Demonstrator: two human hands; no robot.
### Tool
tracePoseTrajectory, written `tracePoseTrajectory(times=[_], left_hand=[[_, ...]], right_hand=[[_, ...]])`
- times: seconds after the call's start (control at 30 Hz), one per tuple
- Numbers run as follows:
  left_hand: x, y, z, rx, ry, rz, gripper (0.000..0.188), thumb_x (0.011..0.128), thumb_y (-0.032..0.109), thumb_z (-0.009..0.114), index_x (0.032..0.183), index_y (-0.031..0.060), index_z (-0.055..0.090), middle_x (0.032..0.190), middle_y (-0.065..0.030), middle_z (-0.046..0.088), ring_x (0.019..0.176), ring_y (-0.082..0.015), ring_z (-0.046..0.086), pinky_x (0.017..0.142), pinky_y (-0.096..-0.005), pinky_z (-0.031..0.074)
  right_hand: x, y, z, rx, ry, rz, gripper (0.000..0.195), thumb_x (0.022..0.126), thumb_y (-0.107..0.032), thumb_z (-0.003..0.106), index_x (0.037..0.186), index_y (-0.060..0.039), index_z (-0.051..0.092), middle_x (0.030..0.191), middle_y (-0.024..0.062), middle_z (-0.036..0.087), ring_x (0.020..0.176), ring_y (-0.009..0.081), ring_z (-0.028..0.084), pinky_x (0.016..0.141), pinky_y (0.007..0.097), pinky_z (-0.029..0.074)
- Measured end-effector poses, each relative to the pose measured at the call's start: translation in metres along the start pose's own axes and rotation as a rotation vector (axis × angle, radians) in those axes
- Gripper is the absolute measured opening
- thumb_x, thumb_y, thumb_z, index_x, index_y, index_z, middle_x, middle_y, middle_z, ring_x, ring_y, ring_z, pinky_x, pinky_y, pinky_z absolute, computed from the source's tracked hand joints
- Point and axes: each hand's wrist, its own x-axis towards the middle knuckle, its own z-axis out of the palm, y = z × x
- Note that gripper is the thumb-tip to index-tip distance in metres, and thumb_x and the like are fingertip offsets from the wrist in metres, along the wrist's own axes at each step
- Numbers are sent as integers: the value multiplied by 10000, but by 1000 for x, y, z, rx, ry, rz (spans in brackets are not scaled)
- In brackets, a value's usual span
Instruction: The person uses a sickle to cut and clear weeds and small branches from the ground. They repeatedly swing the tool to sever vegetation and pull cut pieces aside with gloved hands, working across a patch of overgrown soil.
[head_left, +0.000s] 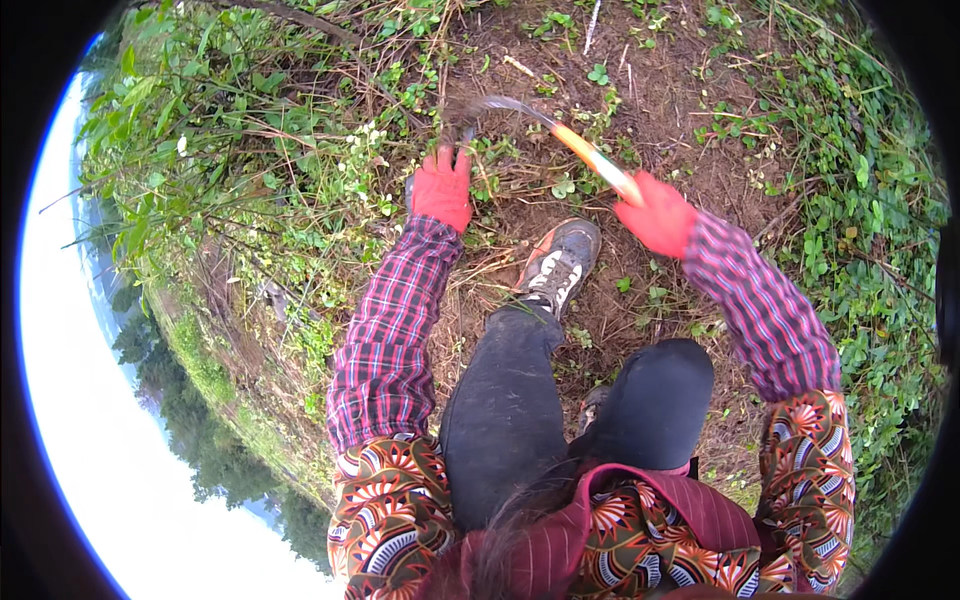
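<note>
My right hand (658, 215), in a red glove, grips the orange-and-white handle (596, 160) of a sickle. Its curved metal blade (517, 103) arcs left over the soil, and the tip blurs among stems just beyond my left hand. My left hand (442, 189), also gloved in red with grey showing at its edges, is down at the border of the weeds. Its fingers point away from me beside thin brown stems (444, 82). Whether those fingers close on any stems is hidden by the back of the glove.
Dense green weeds (247, 157) grow on the left, with a woody branch (319, 24) above them. Bare brown soil (664, 97) lies ahead. Low leafy plants (885, 300) cover the right side. My shoe (561, 259) stands between both hands; a slope with trees (225, 450) falls away left.
</note>
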Motion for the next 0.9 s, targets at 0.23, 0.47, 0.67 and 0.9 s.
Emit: tracePoseTrajectory(times=[0.23,0.47,0.67,0.9], left_hand=[[35,4,-9,93,-283,47,468,756,182,592,1202,71,506,1143,-123,529,1067,-275,528,865,-355,450],[21,3,25,222,-301,121,193,797,222,536,818,141,711,875,-66,689,819,-233,652,687,-347,496],[-105,-38,12,305,-853,263,234,844,261,501,918,180,708,952,-40,686,914,-215,639,701,-366,500],[-223,5,-10,28,-842,272,253,833,301,515,946,168,698,973,-54,680,933,-221,633,735,-362,491]], right_hand=[[-91,34,-13,-87,-48,36,308,819,-252,604,991,-30,479,732,193,577,695,372,600,623,452,477],[-16,-20,-32,2,107,34,304,838,-296,558,1014,-51,525,926,170,525,779,334,577,665,424,470],[-29,43,-29,46,247,104,345,808,-275,619,1044,-42,524,795,175,598,728,318,606,664,402,471],[-43,74,-4,-9,264,80,335,807,-274,622,1012,-28,523,776,172,592,696,287,591,644,399,461]])
